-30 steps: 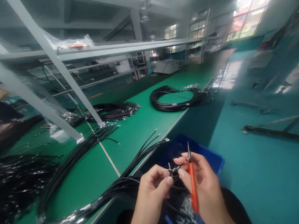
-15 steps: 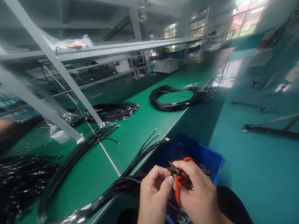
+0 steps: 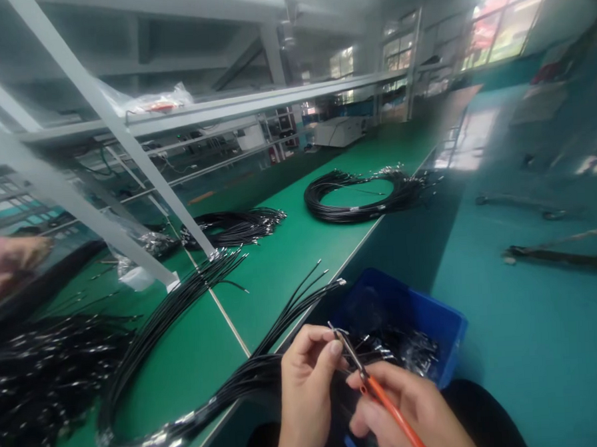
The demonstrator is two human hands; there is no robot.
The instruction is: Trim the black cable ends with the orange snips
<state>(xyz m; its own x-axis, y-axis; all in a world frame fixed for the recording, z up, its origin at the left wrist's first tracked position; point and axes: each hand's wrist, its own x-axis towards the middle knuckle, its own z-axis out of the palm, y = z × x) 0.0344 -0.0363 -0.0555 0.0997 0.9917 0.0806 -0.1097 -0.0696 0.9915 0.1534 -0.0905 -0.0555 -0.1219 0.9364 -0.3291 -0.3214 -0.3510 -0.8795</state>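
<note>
My left hand (image 3: pixel 309 383) pinches a thin black cable near its end between thumb and fingertips. Fine pale wire ends (image 3: pixel 337 330) stick up above the pinch. My right hand (image 3: pixel 403 405) is closed around orange-handled cutting pliers (image 3: pixel 388 402), whose dark jaws reach up to the cable end beside my left thumb. The pliers are seen almost edge-on, so how far the jaws are apart is hard to tell. Left of my hands, a bundle of black cables (image 3: pixel 154 428) curves over the green table (image 3: pixel 186 363) and runs behind my left hand.
Below my hands stands a blue bin (image 3: pixel 453 329) holding small clear and dark bits. Coiled black cables (image 3: pixel 345 214) lie farther along the table, with another bundle (image 3: pixel 236 227) near the white shelf post (image 3: pixel 148 171). A co-worker's hand (image 3: pixel 32 254) is at the left.
The pliers have turned from showing both handles to nearly edge-on, their jaws now pointing up and left. My right hand has moved slightly down and right. The view has shifted a little.
</note>
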